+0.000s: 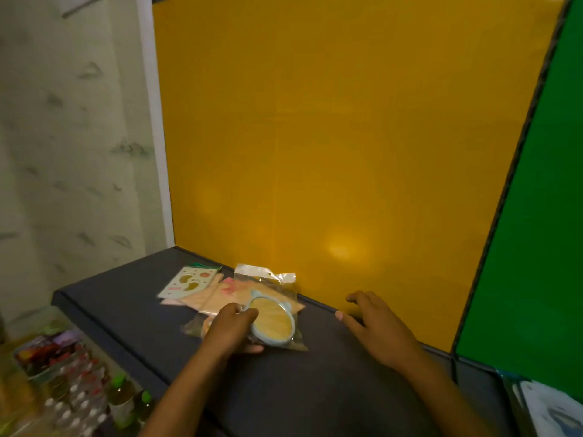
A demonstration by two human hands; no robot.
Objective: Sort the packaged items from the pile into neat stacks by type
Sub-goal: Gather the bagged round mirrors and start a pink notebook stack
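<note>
A small pile of packaged items lies on the dark grey table (132, 313) near the yellow wall. On top is a round blue-rimmed mirror in a clear bag (274, 323). My left hand (235, 328) grips this bag at its left edge, thumb under and fingers over it. Behind it lie flat peach-coloured packets (205, 299) and a pale green card packet with a footprint design (187, 282). My right hand (377, 324) hovers to the right of the pile with fingers spread and holds nothing.
A yellow panel (347, 137) rises right behind the table and a green panel (542, 247) stands at the right. Below the table's left edge are bottles with white and green caps (94, 402). White paper (552, 411) lies at the bottom right.
</note>
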